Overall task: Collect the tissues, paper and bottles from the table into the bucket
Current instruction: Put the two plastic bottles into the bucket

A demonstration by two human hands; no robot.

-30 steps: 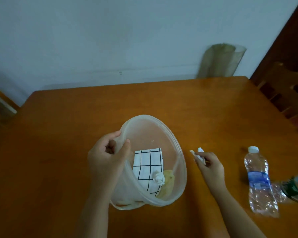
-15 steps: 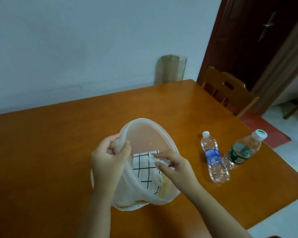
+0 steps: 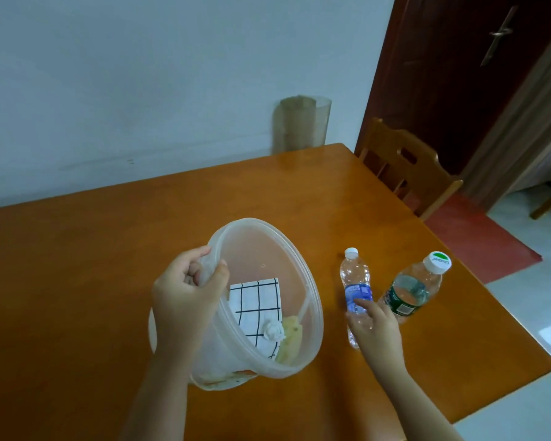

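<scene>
Reaching right of centre, the right hand [image 3: 374, 329] lies loosely open on the blue-labelled bottle [image 3: 356, 289], needing to close, while the left hand [image 3: 186, 300] grips the tilted bucket [image 3: 312, 313] by its rim.

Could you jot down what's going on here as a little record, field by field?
Left hand: grips the rim of the bucket, which is tilted
In bucket: checked paper, crumpled tissue
Right hand: on the blue-label bottle, not yet lifted
Beside it: green-label bottle, lying on the table
Left to collect: both bottles
</scene>
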